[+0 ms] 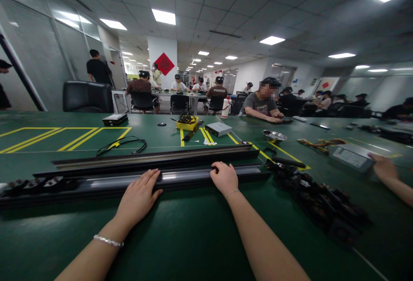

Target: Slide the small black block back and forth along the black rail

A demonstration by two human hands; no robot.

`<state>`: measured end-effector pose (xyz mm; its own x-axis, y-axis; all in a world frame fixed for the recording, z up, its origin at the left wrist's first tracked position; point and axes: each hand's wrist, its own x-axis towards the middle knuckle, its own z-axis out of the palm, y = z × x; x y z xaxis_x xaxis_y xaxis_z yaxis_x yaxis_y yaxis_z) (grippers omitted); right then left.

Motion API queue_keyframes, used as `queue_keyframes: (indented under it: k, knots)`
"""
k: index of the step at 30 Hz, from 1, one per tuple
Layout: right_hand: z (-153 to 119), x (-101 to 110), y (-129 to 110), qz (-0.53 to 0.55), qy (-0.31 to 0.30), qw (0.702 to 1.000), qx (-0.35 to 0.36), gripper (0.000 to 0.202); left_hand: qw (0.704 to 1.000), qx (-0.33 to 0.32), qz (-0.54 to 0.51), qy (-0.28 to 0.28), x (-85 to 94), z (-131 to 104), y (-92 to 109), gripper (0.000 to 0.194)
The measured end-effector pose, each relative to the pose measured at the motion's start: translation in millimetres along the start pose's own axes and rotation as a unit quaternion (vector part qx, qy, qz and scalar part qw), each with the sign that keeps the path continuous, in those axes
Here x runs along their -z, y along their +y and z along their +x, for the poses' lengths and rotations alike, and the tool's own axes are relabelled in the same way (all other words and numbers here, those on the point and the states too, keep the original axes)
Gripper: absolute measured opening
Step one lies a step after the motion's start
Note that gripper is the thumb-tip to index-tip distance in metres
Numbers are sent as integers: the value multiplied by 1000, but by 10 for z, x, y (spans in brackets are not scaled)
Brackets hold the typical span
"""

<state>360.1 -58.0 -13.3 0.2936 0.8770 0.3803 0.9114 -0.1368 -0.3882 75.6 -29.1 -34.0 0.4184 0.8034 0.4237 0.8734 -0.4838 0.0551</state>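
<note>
The near rail [185,177], long and black with a shiny strip, lies crosswise on the green table [200,238], under both of the worker's hands. Taking this rail as the clock's centre, with 12 o'clock directly ahead, a second rail [155,158] lies just beyond it at 12. Dark parts [41,184] sit at its 9 o'clock end; whether they are attached cannot be told. A heap of black parts [318,195] lies at 4. At 3, a co-worker's hand [385,167] touches a grey metal box [351,158]. A metal bowl [274,135] stands near 2, and a yellow tray [180,126] holding black cable stands at 12. Yellow tape marks the table.

Beyond, a lit room contains seated people, a black chair [87,96] at 11 and a red diamond sign [164,63] at 12.

The left hand [140,195] reaches in from 7, palm down, fingers extended and thumb spread. The right hand [225,178] reaches in from 5, fingers curled at the rail; its grip cannot be determined.
</note>
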Motion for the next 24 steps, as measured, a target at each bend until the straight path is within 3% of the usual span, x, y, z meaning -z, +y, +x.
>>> queue_keyframes:
  k: [24]
  knots:
    - [26,12,59,1,-16,1000,-5,25,1000,2,5,5,34,-2,18,52]
